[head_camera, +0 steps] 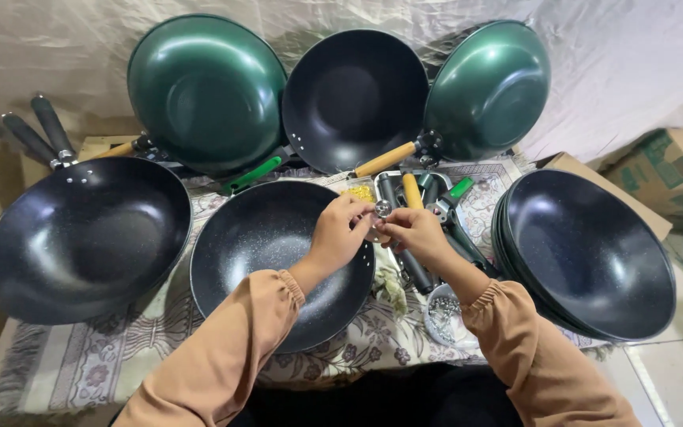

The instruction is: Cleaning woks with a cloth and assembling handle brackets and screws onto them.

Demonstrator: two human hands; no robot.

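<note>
My left hand (340, 232) and my right hand (413, 232) meet over the right rim of a black speckled wok (262, 237) in the middle of the table. Between their fingertips they pinch a small silvery metal fitting (383, 209) against the wok's rim. Both arms wear tan sleeves. Just behind the hands lies a metal tray (393, 178) with loose handles, black, wooden and green. A small dish of yellow bits (361, 192) sits beside it.
A black wok (81, 237) rests at the left, a stack of black woks (594, 253) at the right. Two green woks (203, 91), (490, 87) and a black one (353, 95) lean on the back sheet. A bowl of metal screws (444, 312) stands near my right wrist. Cardboard boxes (666, 170) sit far right.
</note>
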